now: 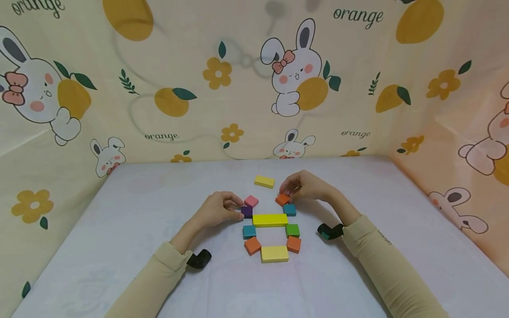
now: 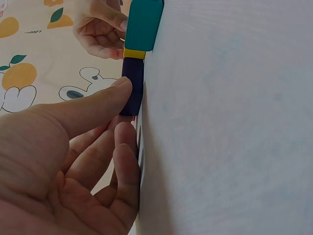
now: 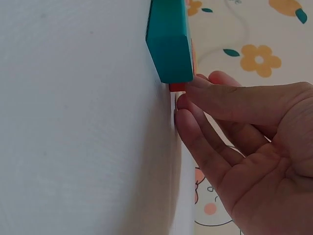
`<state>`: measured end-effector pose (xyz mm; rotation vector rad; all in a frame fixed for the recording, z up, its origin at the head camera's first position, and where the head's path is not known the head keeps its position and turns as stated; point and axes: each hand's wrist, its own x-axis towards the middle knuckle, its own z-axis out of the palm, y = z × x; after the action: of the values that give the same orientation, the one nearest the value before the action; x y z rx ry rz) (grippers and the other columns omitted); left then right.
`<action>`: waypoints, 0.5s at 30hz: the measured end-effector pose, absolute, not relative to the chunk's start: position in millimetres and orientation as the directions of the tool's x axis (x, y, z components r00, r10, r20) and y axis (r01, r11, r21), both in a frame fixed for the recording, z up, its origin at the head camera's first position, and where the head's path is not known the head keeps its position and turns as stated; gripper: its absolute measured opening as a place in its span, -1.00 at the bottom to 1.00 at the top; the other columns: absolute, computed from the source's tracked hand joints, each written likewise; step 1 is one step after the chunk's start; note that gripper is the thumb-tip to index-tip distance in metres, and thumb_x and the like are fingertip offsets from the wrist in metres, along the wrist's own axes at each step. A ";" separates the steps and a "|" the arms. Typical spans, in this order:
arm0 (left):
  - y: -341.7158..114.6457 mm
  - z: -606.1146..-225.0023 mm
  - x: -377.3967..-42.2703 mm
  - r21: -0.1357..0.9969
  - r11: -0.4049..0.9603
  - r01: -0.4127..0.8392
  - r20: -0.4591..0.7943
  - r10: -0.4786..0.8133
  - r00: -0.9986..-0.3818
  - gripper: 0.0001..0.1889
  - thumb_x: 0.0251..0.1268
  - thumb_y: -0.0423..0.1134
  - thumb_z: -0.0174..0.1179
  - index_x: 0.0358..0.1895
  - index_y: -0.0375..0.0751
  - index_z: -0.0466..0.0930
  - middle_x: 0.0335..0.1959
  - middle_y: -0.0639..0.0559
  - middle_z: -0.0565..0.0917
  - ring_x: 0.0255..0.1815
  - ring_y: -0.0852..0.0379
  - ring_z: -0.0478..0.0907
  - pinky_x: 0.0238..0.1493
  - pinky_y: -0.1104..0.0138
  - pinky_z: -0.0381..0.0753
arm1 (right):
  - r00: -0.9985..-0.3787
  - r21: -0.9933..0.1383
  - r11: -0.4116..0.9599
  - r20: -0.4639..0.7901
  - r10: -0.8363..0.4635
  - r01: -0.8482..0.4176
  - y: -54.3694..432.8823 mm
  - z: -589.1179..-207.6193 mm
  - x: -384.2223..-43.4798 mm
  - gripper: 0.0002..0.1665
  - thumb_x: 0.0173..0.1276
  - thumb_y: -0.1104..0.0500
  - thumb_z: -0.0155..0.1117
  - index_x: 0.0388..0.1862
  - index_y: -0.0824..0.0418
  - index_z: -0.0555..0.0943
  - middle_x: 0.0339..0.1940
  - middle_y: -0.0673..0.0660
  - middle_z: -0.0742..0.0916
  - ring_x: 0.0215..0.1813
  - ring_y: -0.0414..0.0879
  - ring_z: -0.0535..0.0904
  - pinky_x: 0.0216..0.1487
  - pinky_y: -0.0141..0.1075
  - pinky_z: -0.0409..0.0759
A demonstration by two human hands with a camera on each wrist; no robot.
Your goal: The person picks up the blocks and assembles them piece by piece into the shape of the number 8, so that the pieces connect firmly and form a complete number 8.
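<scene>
My left hand (image 1: 218, 206) is at the left side of a block ring, thumb and index finger at the purple block (image 1: 247, 212). In the left wrist view the thumb lies against that dark purple block (image 2: 132, 83), its other fingers bent behind. A pink block (image 1: 251, 201) sits just beyond it. Over on the right, my right hand (image 1: 305, 185) pinches an orange block (image 1: 282, 200) by its far right side. That block touches the blue block (image 1: 290, 210) below it; in the right wrist view the teal-blue block (image 3: 171, 44) partly hides the orange one.
A long yellow block (image 1: 270, 220) spans the ring's middle. Below it are a blue block (image 1: 249, 232), a green block (image 1: 292, 230), two orange blocks (image 1: 252, 246) and a pale yellow block (image 1: 274, 254). Another yellow block (image 1: 264, 181) lies farther back on the white tabletop (image 1: 191, 176).
</scene>
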<state>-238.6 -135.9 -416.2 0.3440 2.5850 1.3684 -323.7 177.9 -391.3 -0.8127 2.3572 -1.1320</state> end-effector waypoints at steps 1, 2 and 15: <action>-135.5 -416.3 -238.4 0.831 0.546 0.111 -0.065 0.293 -0.954 -0.69 0.07 -0.23 0.50 -0.10 -0.06 0.67 -0.15 0.12 0.71 -0.29 0.11 0.60 -0.02 0.20 0.59 | -0.751 -0.803 0.502 -0.107 -0.652 -0.322 178.3 -391.1 -323.6 -0.64 0.16 0.51 0.39 -0.07 0.26 0.69 -0.17 0.11 0.74 -0.13 0.07 0.61 -0.02 -0.20 0.61; -135.3 -416.4 -238.4 0.831 0.545 0.111 -0.065 0.294 -0.954 -0.69 0.07 -0.23 0.50 -0.10 -0.06 0.67 -0.15 0.11 0.71 -0.30 0.11 0.60 -0.02 0.20 0.59 | -0.750 -0.808 0.500 -0.114 -0.651 -0.311 178.8 -390.7 -323.6 -0.64 0.17 0.50 0.39 -0.06 0.26 0.69 -0.15 0.12 0.74 -0.12 0.08 0.62 -0.02 -0.20 0.61; -137.0 -416.0 -237.7 0.835 0.538 0.118 -0.058 0.298 -0.953 -0.69 0.08 -0.23 0.50 -0.09 -0.07 0.66 -0.16 0.12 0.71 -0.30 0.10 0.60 -0.02 0.20 0.59 | -0.902 -0.779 0.554 0.034 -0.431 -0.294 166.9 -377.2 -317.6 -0.68 0.31 0.16 0.41 0.01 0.23 0.70 -0.05 0.13 0.74 -0.01 -0.01 0.58 0.04 -0.08 0.53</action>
<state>-237.7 -137.0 -416.0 0.3534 2.5813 1.3789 -317.6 166.9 -377.2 -0.6174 2.6245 -1.2702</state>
